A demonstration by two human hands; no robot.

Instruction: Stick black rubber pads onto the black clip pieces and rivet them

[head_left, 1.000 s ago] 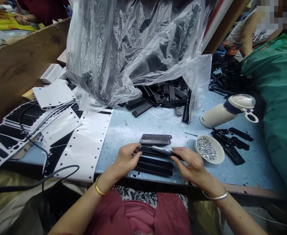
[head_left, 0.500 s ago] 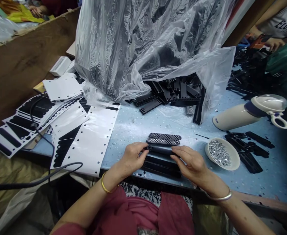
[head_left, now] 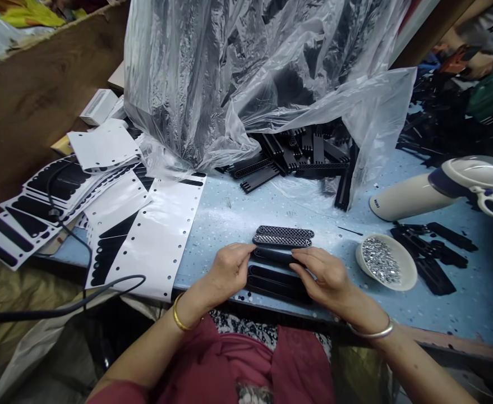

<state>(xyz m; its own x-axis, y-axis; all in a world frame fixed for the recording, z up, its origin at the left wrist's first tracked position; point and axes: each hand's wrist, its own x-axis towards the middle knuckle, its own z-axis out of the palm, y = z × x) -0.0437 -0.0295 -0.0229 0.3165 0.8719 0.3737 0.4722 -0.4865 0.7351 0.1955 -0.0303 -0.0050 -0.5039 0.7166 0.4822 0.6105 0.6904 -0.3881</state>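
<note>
A long black plastic piece lies crosswise between my hands near the table's front edge. My left hand pinches its left end, and the fingers of my right hand grip its right end. Just behind it are two black pieces with a lattice surface, side by side. In front, closer to me, more smooth black pieces lie parallel, their right ends partly hidden by my right hand.
A bowl of small shiny parts, a bottle and loose black parts are at right. White sheets with black stickers and a cable are at left. A plastic bag with black pieces stands behind.
The held black piece has tilted so that its smooth upper face shows more. The view has shifted slightly. Both hands remain at the ends of the piece.
</note>
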